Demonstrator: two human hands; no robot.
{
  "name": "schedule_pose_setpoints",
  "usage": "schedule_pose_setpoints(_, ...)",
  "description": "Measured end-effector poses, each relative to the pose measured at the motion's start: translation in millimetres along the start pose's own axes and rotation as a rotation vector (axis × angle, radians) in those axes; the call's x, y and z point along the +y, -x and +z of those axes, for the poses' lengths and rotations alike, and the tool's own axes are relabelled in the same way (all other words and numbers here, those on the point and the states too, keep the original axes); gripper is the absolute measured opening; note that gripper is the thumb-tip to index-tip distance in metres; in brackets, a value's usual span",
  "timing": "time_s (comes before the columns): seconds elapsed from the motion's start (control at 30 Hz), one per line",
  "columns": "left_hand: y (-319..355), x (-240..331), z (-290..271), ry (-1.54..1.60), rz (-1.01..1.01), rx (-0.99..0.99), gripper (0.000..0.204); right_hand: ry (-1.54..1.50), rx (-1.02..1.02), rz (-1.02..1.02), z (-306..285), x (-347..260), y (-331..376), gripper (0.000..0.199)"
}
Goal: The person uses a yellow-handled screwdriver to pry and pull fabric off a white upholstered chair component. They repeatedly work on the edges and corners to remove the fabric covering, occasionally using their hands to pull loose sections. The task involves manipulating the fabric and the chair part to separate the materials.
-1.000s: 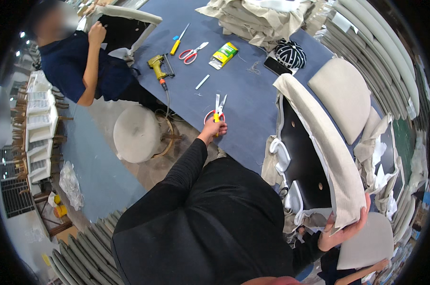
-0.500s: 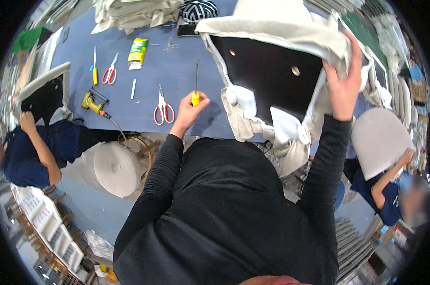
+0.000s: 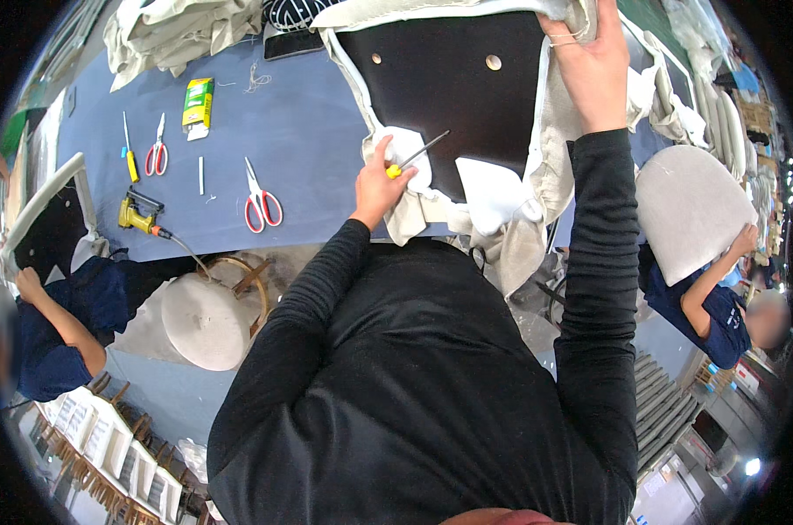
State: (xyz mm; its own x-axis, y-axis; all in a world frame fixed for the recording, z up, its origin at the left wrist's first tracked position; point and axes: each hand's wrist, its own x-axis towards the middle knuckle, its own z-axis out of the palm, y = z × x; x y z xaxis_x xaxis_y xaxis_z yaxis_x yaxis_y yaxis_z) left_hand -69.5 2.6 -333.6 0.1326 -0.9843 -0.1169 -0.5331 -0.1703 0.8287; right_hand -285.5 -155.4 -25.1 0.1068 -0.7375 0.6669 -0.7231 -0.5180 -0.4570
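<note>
A beige-upholstered chair panel (image 3: 440, 79) lies on the table in front of me, its black inner board facing up. White padding flaps (image 3: 494, 194) and loose fabric hang at its near edge. My left hand (image 3: 379, 191) is closed around a yellow-handled screwdriver (image 3: 394, 171), though it may be an awl. The bare shaft points right and away, over the board's near left part. Its fingers are beside the left white flap. My right hand (image 3: 594, 77) grips the panel's far right fabric edge, with some fingertips hidden.
On the blue table (image 3: 230, 166) lie two red-handled scissors (image 3: 261, 203), a second yellow-handled tool (image 3: 131, 164), a nail gun (image 3: 138, 214) with a hose, and a yellow-green box (image 3: 198, 107). Folded fabric (image 3: 178, 31) is piled behind. Co-workers handle panels at both sides.
My left hand has moved right with the screwdriver, from the bare table to the panel's near left corner, and the shaft has tilted right. My right hand still grips the panel's far edge.
</note>
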Motion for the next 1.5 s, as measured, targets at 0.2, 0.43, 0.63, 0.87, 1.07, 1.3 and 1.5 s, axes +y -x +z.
schedule_pose_setpoints(0.2, 40.8, 46.7, -23.1, 0.167, 0.471, -0.116, 0.018, 0.011, -0.029, 0.069, -3.9, -7.5, -6.0, 0.076)
schedule_pose_setpoints(0.43, 30.9, 139.0, -9.6, -0.013, 1.031, -0.108, 0.046, 0.010, -0.019, 0.115, 13.6, -6.8, -22.1, 0.070)
schedule_pose_setpoints(0.63, 28.7, 133.1, -5.4, -0.109, 1.273, -0.100, 0.049, 0.086, -0.045, 0.185, 16.3, -10.0, -28.6, 0.068)
schedule_pose_setpoints(0.87, 33.8, 141.6, -6.1, -0.092, 1.029, -0.304, 0.038, 0.128, 0.023, 0.060, 23.2, -13.4, -27.7, 0.064)
schedule_pose_setpoints(1.07, 37.8, 137.3, -15.1, -0.033, 0.888, -0.369, 0.042, 0.105, 0.004, 0.131, 25.2, -32.8, -31.7, 0.063)
schedule_pose_setpoints(1.3, 28.9, 143.9, -13.8, -0.121, 1.049, -0.270, 0.033, 0.132, -0.015, 0.027, 36.7, -34.5, -38.5, 0.064)
schedule_pose_setpoints(1.5, 32.5, 137.8, -36.6, -0.155, 0.959, -0.378, 0.033, 0.049, -0.090, 0.139, 20.0, -52.7, -40.2, 0.063)
